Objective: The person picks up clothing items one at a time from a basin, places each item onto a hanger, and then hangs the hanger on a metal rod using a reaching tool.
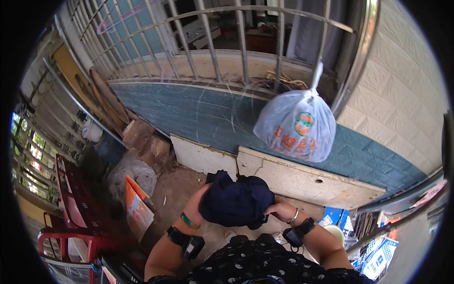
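Note:
Between my two hands I hold up a bunched dark navy cloth [236, 199], perhaps a garment; its exact kind does not show. My left hand [195, 203] grips its left side, with the fingers partly hidden behind the folds. On the other side, my right hand [280, 209] pinches the cloth's right edge. The cloth hangs in front of my body, above the floor and apart from the wall. A green bangle is on my left wrist and a silver one on my right; each forearm also carries a black strapped device.
A tied plastic bag [298, 125] hangs from the metal window bars [243, 47] ahead. White boards [302, 177] lean against the blue wall. Red metal furniture [75, 232] and an orange-and-white bag [138, 208] are at left. Cardboard pieces and a pole [397, 225] stand at right.

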{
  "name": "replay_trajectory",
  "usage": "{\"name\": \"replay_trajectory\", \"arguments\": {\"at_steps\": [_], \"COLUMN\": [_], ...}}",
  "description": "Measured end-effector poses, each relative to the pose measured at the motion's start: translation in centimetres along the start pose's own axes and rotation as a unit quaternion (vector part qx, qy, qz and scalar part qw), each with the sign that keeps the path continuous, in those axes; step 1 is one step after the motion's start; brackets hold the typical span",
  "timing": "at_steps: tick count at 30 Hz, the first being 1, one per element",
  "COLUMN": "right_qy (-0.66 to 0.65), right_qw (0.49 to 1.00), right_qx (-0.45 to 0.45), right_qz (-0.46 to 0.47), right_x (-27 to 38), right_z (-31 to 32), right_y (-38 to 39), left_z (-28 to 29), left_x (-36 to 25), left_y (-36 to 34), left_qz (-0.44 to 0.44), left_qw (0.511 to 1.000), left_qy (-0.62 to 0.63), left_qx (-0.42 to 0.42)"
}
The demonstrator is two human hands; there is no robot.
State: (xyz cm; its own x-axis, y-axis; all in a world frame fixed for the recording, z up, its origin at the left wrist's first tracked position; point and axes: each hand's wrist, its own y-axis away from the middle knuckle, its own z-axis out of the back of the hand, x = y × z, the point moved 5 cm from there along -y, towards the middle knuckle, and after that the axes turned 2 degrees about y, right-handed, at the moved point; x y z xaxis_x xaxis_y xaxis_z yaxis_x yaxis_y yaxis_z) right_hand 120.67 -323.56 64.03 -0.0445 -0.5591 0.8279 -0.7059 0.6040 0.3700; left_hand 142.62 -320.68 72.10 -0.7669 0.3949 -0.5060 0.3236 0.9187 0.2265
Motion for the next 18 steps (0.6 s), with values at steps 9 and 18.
{"name": "replay_trajectory", "arguments": {"at_steps": [9,18], "right_qy": [0.303,0.302], "right_qw": [0.937,0.924], "right_qx": [0.063,0.145], "right_qz": [-0.163,0.187], "right_x": [1.6,26.2], "right_z": [-16.9,-37.3], "right_y": [-14.1,-22.2], "left_z": [1.2,5.4], "left_x": [-15.2,-21.0], "left_y": [17.2,26.3], "left_qz": [-0.190,-0.287], "left_qw": [0.972,0.934], "left_qy": [0.003,-0.010], "left_qx": [-0.140,-0.213]}}
